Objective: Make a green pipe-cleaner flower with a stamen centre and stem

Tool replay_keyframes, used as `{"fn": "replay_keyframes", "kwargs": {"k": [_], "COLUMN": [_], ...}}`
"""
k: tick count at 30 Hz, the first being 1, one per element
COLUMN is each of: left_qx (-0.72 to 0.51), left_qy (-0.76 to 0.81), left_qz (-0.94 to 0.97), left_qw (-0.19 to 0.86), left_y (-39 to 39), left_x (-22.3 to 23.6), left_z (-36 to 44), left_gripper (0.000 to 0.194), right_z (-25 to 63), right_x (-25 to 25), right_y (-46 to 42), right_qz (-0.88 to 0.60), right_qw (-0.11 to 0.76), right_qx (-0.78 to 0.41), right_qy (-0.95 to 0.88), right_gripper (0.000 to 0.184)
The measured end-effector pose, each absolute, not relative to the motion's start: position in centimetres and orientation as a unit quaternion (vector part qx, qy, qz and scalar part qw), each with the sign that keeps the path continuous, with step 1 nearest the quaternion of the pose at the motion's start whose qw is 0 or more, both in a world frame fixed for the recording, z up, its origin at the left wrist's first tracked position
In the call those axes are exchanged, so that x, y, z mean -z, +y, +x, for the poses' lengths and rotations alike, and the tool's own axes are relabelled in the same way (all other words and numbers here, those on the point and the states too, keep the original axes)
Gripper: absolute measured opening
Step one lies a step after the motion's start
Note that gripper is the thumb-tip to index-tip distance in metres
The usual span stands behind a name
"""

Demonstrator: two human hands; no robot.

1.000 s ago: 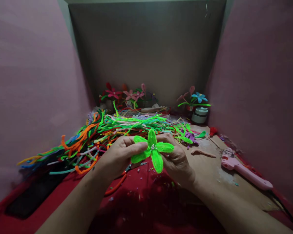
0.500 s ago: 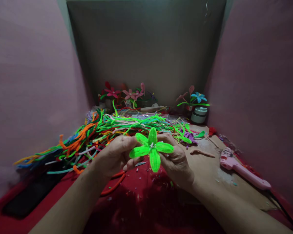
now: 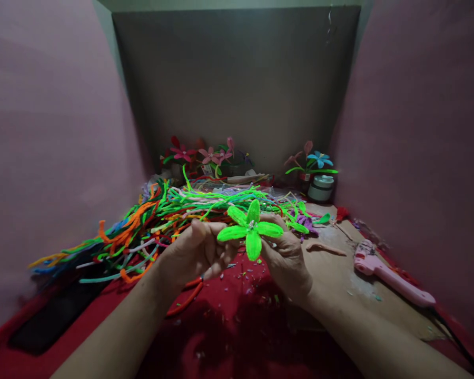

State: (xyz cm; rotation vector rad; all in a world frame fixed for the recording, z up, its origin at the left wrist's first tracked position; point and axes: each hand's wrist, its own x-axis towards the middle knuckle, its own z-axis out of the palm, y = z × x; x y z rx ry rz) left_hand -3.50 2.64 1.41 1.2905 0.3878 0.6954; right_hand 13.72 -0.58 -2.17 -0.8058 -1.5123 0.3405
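A bright green pipe-cleaner flower (image 3: 253,245) with five petals and small pale beads at its centre is held up in front of me. My right hand (image 3: 287,258) grips it from behind, on the right; the fingertips and the stem are hidden by the petals. To the flower's left is my left hand (image 3: 201,247), palm turned inward, thumb raised and fingers loosely curled and apart. Its index finger reaches toward the back of the left petal; whether they touch I cannot tell.
Behind the hands lies a heap of coloured pipe cleaners (image 3: 217,200). A pink hot glue gun (image 3: 395,279) rests on cardboard (image 3: 327,268) at right. A black phone (image 3: 51,321) lies at left on red cloth. Finished flowers (image 3: 209,155) and a lidded jar (image 3: 321,188) stand along the back.
The flower has moved slightly up and right and tilted back. My left thumb has come away from the petal, and the left fingers have loosened.
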Motion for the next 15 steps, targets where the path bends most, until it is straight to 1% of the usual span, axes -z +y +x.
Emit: {"fn": "replay_keyframes", "kwargs": {"k": [1, 2, 4, 6, 8, 11, 15], "left_qx": [-0.293, -0.280, -0.294, -0.313, -0.332, -0.340, -0.315], "left_qy": [0.170, 0.169, 0.175, 0.209, 0.245, 0.265, 0.253], "left_qz": [0.598, 0.610, 0.616, 0.613, 0.601, 0.566, 0.537], "left_qw": [0.726, 0.721, 0.710, 0.694, 0.684, 0.703, 0.741], "left_y": [2.4, 2.2, 1.5, 0.8, 0.4, 0.3, 0.4], "left_x": [-1.3, -1.1, -1.0, -1.0, -1.0, -0.6, -0.1], "left_z": [-3.3, -2.9, -2.1, -1.2, -0.5, 0.0, 0.2], "left_gripper": [0.063, 0.059, 0.047, 0.031, 0.021, 0.017, 0.016], "right_z": [13.8, 13.8, 13.9, 14.0, 14.1, 14.0, 13.8], "right_x": [2.2, 2.1, 2.2, 2.2, 2.4, 2.5, 2.4], "right_y": [-0.5, -0.5, -0.3, -0.2, 0.0, 0.0, -0.3], "right_qz": [-0.363, -0.370, -0.379, -0.385, -0.387, -0.381, -0.373], "right_qw": [0.644, 0.645, 0.646, 0.646, 0.648, 0.652, 0.649], "right_qx": [-0.142, -0.134, -0.120, -0.115, -0.123, -0.153, -0.184], "right_qy": [-0.658, -0.655, -0.652, -0.649, -0.645, -0.638, -0.637], "right_gripper": [0.013, 0.013, 0.013, 0.013, 0.014, 0.014, 0.016]}}
